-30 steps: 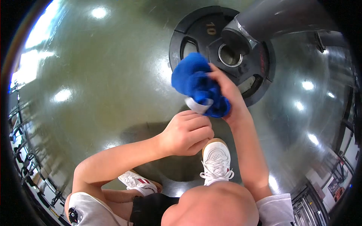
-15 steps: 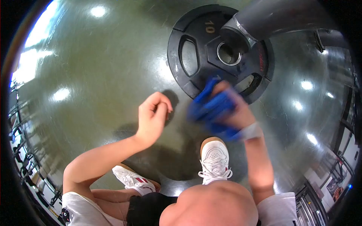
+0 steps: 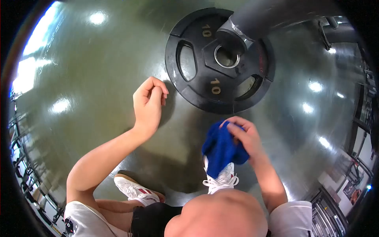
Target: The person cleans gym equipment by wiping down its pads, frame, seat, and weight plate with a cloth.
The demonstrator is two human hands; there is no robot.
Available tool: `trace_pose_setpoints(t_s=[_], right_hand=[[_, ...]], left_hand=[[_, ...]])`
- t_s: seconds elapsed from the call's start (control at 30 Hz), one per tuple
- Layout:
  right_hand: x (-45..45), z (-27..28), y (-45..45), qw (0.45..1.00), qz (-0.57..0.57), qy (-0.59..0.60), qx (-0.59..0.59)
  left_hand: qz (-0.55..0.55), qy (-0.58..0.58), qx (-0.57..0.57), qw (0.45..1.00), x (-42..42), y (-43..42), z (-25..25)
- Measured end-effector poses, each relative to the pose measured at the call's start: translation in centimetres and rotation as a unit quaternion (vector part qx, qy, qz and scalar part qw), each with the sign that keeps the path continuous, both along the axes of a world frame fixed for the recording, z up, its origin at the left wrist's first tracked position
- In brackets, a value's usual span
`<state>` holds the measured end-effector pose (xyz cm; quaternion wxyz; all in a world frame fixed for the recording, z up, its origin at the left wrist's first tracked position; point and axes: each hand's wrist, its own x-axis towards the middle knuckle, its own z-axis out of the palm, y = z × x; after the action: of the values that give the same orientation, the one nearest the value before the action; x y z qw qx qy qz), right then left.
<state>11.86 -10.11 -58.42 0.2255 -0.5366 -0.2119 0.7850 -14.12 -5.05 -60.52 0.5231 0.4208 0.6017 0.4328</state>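
Note:
My right hand (image 3: 248,136) grips a crumpled blue cloth (image 3: 222,148) by its upper edge, fingers pinched over it. The cloth hangs in front of my white shoe (image 3: 221,179) and partly covers it. Above both hands in the view lies a black weight plate (image 3: 199,85) marked 10, with a metal-ringed centre hole and cut-out grips. My left hand (image 3: 148,104) is loosely curled with nothing visible in it, just left of the plate's lower edge and apart from it.
A thick dark padded bar (image 3: 284,17) overhangs the upper right part of the plate. The floor (image 3: 98,79) is smooth, greenish and shiny. Gym racks (image 3: 329,209) stand at the right edge, with more equipment at the left edge. My other white shoe (image 3: 136,187) is at lower left.
My right hand has drawn the blue cloth off the plate's lower edge, down towards my shoe. My left hand has shifted a little up and left, still curled.

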Motion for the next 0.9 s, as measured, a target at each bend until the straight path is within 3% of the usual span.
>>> trace_pose_setpoints(t_s=[0.07, 0.1, 0.13, 0.2, 0.27, 0.33, 0.37, 0.4, 0.47, 0.5, 0.53, 0.6, 0.63, 0.67, 0.73, 0.77, 0.8, 0.83, 0.9], right_hand=[[0.0, 0.1, -0.4, 0.997, -0.034, 0.026, 0.057], [-0.1, 0.7, -0.4, 0.997, 0.007, 0.038, 0.071], [-0.1, 1.2, -0.4, 0.994, 0.050, 0.048, 0.085], [-0.1, 1.7, -0.4, 0.994, 0.017, 0.072, 0.082], [0.0, 1.7, -0.1, 0.992, -0.032, 0.065, 0.100], [0.7, 0.9, -0.5, 0.992, -0.016, 0.050, 0.110], [1.0, 0.6, -0.8, 0.992, -0.013, 0.042, 0.119], [1.2, 0.3, -1.0, 0.991, -0.010, 0.032, 0.128], [1.7, -0.3, -1.4, 0.992, -0.013, -0.029, 0.122], [2.3, -0.9, -1.6, 0.976, 0.035, -0.109, 0.185], [2.5, -1.0, -2.1, 0.976, 0.024, -0.110, 0.184], [2.3, -0.6, -2.7, 0.944, 0.064, -0.147, 0.289], [1.8, -1.0, -3.1, 0.948, 0.066, -0.087, 0.297], [0.8, -0.9, -3.8, 0.975, 0.031, -0.034, 0.219], [-1.1, -0.6, -3.6, 0.968, -0.028, -0.066, 0.240], [-1.4, -0.8, -3.3, 0.968, -0.036, -0.067, 0.241], [-1.5, -1.2, -2.7, 0.929, -0.013, -0.131, 0.346], [-1.6, -1.5, -1.9, 0.874, 0.011, -0.195, 0.445], [-2.8, -0.4, -0.2, 0.843, -0.032, -0.233, 0.484]], left_hand=[[-0.068, -0.021, 0.000, 0.997, 0.8, -1.0, 0.8], [-0.130, -0.075, -0.004, 0.989, 1.3, -1.4, 0.8], [-0.226, -0.087, -0.009, 0.970, 1.5, -1.9, 1.1], [-0.354, -0.144, -0.070, 0.921, 2.6, -3.2, 1.5], [-0.346, -0.264, -0.210, 0.876, 4.1, -4.6, 2.1], [-0.378, -0.228, -0.258, 0.859, 4.9, -5.2, 2.2], [-0.398, -0.152, -0.213, 0.879, 5.2, -5.4, 1.5], [-0.402, -0.148, -0.215, 0.877, 5.2, -5.2, 1.6], [-0.414, -0.031, -0.222, 0.882, 5.3, -4.7, 1.6], [-0.386, -0.040, -0.229, 0.893, 5.3, -4.6, 1.4], [-0.395, -0.036, -0.230, 0.889, 5.4, -4.4, 1.2], [-0.223, -0.202, -0.313, 0.901, 5.7, -4.3, 1.3], [-0.198, -0.227, -0.340, 0.891, 6.2, -4.1, 2.3], [-0.207, -0.220, -0.343, 0.889, 6.4, -4.4, 2.4], [-0.212, -0.153, -0.257, 0.931, 6.6, -5.2, 2.0], [-0.258, -0.034, -0.116, 0.959, 5.9, -5.8, 1.1], [-0.262, 0.157, 0.042, 0.951, 5.4, -5.5, 0.5], [-0.179, 0.088, -0.008, 0.980, 5.1, -5.5, 0.2], [-0.063, 0.006, -0.047, 0.997, 4.5, -4.9, -0.2]])
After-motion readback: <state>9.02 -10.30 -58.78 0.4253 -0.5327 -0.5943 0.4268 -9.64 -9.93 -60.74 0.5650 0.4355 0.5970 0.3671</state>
